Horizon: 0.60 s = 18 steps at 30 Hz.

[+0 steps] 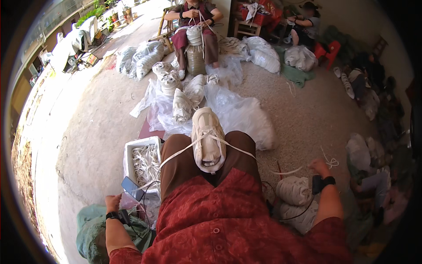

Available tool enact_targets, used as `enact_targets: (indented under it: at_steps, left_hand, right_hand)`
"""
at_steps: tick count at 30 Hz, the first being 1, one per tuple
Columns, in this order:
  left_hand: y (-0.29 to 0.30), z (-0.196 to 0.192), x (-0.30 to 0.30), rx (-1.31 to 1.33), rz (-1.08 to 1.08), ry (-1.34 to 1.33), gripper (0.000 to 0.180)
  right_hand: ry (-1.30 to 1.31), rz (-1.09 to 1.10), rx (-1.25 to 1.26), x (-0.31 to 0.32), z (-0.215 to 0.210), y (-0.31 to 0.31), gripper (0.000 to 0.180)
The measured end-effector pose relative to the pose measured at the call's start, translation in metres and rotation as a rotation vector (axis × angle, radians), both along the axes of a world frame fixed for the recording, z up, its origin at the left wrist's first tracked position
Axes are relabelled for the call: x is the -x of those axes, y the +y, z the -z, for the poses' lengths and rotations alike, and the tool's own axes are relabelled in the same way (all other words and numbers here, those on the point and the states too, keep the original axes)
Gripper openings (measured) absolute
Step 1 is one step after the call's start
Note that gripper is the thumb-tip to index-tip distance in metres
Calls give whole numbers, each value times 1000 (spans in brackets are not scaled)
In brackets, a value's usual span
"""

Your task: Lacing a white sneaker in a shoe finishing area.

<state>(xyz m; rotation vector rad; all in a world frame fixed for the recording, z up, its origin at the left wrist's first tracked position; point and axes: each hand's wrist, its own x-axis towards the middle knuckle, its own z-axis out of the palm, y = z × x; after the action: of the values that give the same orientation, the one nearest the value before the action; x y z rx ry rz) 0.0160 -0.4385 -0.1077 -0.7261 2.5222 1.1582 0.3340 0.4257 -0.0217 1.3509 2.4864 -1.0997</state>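
A cream sneaker [208, 143] rests between my thighs, toe pointing away and heel opening toward me. Its white shoelace [180, 152] is crossed over the top, and the two ends spread out to either side. My left hand [113, 202] is out low on the left, closed, in line with the left lace end; that stretch is hard to make out against the white box. Far out on the right, my right hand [319, 167] is closed on the other end, with a loose tail looping past the fingers. Both wrists wear black bands.
A white foam box [129, 160] of laces stands left of my thigh, a phone [132, 188] at its near edge. Cream shoes [294, 191] lie by my right hip. Ahead, more sneakers [181, 105] sit on plastic bags [241, 116]. Another person [195, 17] works with laces opposite me.
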Motion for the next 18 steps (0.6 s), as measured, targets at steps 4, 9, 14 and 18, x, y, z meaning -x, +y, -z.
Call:
enact_targets:
  at_steps: [4,9,14,18]
  left_hand:
    - [207,-89,26,-650,333,-98,18]
    - [336,-141,40,-739,961,-337,8]
    - [389,-109,73,-612,970,177,6]
    - [394,-79,86,-783,912,313,5]
  right_hand:
    - [66,-555,749,160,-44,-138,13]
    - [52,-1307,234,268,-52,-229,7]
    - [548,-939,-232,308,-25,-237,13]
    - [935,-464,161,318,-2,-249,18]
